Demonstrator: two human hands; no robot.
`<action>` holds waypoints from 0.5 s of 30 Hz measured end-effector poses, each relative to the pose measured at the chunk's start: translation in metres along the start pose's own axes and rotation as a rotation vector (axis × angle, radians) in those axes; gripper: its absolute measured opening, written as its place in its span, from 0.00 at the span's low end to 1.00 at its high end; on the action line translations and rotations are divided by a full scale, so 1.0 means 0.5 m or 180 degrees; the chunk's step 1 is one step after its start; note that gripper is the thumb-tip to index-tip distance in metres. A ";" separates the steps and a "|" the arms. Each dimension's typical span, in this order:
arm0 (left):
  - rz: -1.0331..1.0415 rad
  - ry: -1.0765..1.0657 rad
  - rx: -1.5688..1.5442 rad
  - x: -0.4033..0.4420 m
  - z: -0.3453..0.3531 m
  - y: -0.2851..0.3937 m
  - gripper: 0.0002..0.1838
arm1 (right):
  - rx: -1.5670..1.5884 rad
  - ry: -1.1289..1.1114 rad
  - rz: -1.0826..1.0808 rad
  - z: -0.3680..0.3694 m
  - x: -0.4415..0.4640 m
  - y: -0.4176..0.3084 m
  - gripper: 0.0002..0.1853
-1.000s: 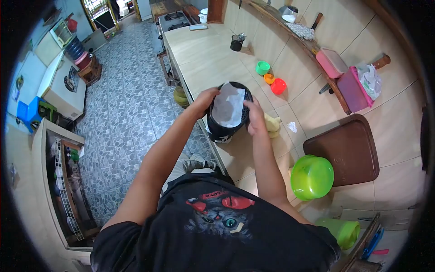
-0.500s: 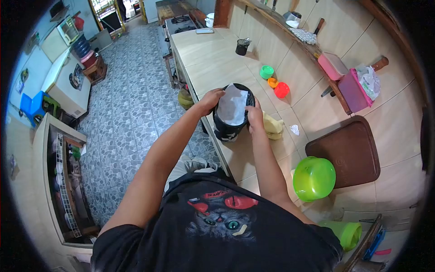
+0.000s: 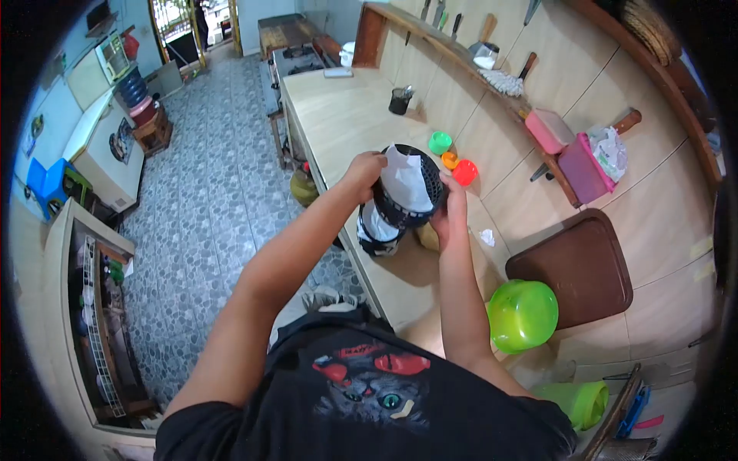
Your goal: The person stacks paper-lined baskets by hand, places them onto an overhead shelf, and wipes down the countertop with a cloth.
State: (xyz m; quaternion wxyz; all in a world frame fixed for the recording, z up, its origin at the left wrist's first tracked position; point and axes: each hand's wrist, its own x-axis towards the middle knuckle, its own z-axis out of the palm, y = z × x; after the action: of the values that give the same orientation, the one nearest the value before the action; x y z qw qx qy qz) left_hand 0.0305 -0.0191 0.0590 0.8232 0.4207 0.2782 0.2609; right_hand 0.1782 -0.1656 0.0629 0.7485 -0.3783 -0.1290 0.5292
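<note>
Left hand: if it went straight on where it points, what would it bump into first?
The left hand touches the black basket, so that comes first. The white paper is probably next, though depth is unclear.

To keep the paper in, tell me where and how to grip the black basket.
Probably by opposite sides of its rim, from left and right, where the left hand and right hand are: the black basket is round, open and tilted, white paper inside.

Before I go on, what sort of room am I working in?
Most likely a home kitchen: a stove stands past the far end of the counter, knives line the wall by the wooden shelf, and a small green cup sits nearby.
</note>
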 end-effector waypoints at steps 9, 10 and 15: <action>0.0861 0.0438 0.0822 -0.107 -0.001 0.030 0.31 | -0.0369 0.0069 0.0147 0.006 -0.068 0.056 0.25; 0.1025 0.0269 0.0786 -0.105 -0.026 -0.001 0.31 | -0.0509 0.0079 0.0171 -0.024 -0.064 0.072 0.27; 0.0395 -0.0487 0.0388 -0.263 -0.084 -0.008 0.38 | -0.0765 -0.0059 -0.0155 -0.119 -0.049 0.097 0.24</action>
State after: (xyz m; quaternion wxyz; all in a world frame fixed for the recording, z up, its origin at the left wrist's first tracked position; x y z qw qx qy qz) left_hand -0.0903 -0.0854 0.0666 0.7971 0.5050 0.2034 0.2610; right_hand 0.1701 -0.2055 -0.0067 0.7091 -0.4572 -0.2076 0.4950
